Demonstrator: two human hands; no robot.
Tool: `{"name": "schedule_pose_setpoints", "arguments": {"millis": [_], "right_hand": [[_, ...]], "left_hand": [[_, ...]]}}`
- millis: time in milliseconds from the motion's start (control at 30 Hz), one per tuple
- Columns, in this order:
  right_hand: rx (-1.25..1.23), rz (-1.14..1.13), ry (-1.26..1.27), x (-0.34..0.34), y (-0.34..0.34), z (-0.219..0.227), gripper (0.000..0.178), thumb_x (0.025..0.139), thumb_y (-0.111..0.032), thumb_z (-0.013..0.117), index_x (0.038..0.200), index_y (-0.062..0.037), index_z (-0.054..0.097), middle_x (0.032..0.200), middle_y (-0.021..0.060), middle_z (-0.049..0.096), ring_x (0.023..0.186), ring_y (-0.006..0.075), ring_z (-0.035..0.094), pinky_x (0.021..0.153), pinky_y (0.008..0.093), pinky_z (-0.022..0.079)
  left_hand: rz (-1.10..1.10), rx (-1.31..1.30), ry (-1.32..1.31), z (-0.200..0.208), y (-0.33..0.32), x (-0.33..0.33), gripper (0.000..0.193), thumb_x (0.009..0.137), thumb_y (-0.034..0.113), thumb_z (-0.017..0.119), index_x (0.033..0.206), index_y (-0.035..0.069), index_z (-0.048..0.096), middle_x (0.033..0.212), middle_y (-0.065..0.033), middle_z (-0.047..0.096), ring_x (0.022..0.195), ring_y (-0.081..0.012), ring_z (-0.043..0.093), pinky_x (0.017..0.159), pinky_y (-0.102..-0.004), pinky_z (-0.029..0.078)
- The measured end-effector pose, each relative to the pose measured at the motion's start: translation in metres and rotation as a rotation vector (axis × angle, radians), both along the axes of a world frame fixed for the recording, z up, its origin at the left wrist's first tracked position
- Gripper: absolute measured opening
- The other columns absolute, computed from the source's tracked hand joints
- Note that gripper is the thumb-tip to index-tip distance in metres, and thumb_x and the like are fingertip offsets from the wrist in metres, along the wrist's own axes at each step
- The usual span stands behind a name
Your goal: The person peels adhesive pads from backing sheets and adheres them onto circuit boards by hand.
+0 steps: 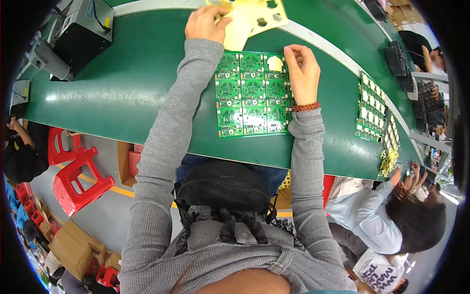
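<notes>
In front of me on the green table lies a green circuit board panel [254,93], divided into a grid of small boards. One pale yellow cut-out piece [275,63] sits on its upper right board. At the far side, my left hand [208,24] is closed on a yellow sheet with cut-out holes [237,24], which overlaps the panel's far edge. Beside the panel's upper right corner is my right hand [303,71], its fingers curled inward. Whatever its fingertips hold, if anything, is hidden.
More circuit board panels [370,110] bearing pale pieces lie to the right, near yellow scraps [389,161]. A grey-and-black machine [81,36] stands at the far left. Red stools [81,181] are on the floor to the left. A co-worker in a light sleeve [369,215] sits at the right.
</notes>
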State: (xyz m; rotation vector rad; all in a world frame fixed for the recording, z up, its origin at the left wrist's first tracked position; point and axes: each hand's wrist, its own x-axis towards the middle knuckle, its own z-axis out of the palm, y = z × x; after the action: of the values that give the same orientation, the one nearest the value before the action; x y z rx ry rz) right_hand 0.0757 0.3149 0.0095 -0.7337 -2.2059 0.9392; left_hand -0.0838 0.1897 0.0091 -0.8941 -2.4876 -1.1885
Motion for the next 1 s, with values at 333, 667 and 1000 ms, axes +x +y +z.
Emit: {"name": "schedule_pose_setpoints", "arguments": {"millis": [333,667,1000], "right_hand": [[-0.586,0.314,0.359,0.001,-0.008,0.016,0.018,0.084,-0.017,0.057,0.089,0.0010,0.059,0.075,0.0016,0.058,0.067,0.0072,0.050,0.062,0.0205,0.042],[-0.613,0.072,0.613,0.000,0.001,0.005,0.017,0.085,-0.017,0.056,0.089,0.0004,0.057,0.072,0.0011,0.057,0.067,0.0069,0.049,0.063,0.0198,0.040],[-0.667,0.114,0.647,-0.003,-0.008,0.007,0.017,0.087,-0.017,0.054,0.088,-0.0002,0.056,0.073,0.0012,0.056,0.067,0.0074,0.048,0.064,0.0209,0.040]], "left_hand": [[-0.383,0.387,-0.006,0.017,0.011,0.033,0.019,0.071,0.015,0.072,0.085,0.005,0.066,0.089,-0.0035,0.063,0.079,-0.0142,0.060,0.073,-0.0243,0.049],[-0.225,0.518,-0.324,0.023,0.020,0.055,0.039,0.078,0.013,0.064,0.111,-0.001,0.048,0.110,-0.0140,0.051,0.103,-0.0236,0.050,0.085,-0.0331,0.042],[-0.776,0.734,-1.380,-0.002,0.023,0.056,0.042,0.076,0.011,0.067,0.110,-0.001,0.047,0.100,-0.0080,0.058,0.097,-0.0160,0.056,0.086,-0.0275,0.046]]}}
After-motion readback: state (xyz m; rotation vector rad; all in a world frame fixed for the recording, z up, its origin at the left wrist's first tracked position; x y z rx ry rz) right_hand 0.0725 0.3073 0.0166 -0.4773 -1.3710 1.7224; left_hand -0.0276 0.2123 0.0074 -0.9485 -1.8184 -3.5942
